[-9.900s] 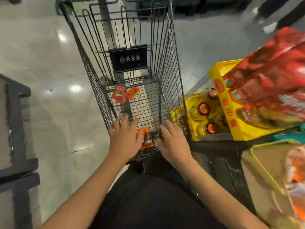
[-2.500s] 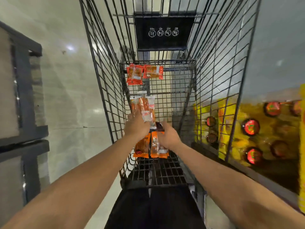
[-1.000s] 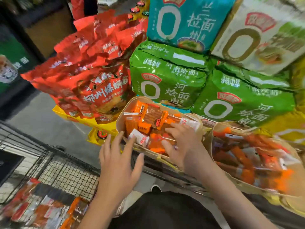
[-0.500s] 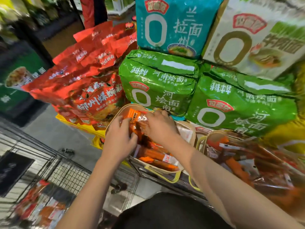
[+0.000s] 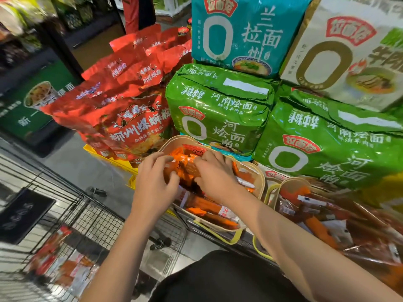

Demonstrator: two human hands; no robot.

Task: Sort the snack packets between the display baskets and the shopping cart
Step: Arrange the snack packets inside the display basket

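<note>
Shop floor: grey floor [image 5: 72,168] runs between the cart and the shelf of food.
Big bags: red noodle bags [image 5: 122,105] sit at the back left, green noodle bags [image 5: 220,112] beside them, and a blue-green noodle bag [image 5: 237,33] on top.
Near basket: a tan display basket [image 5: 260,182] with yellow handles stands just in front of the green bags. It is full of orange snack packets [image 5: 209,209].
Second basket: another basket [image 5: 292,185] stands right next to it on the right, also full of packets, but blurry.
Left hand: the left hand [image 5: 154,184] is over the near basket. Its fingers are curled around a bunch of orange packets [image 5: 185,162].
Right hand: the right hand [image 5: 214,173] holds the same bunch from the other side, fingers bent over it.
Cart: the wire shopping cart [image 5: 87,216] is low on the left. A few orange packets in the cart [image 5: 65,267] lie on its bottom, blurry.
Sign: a dark sign [image 5: 21,216] hangs on the cart.
</note>
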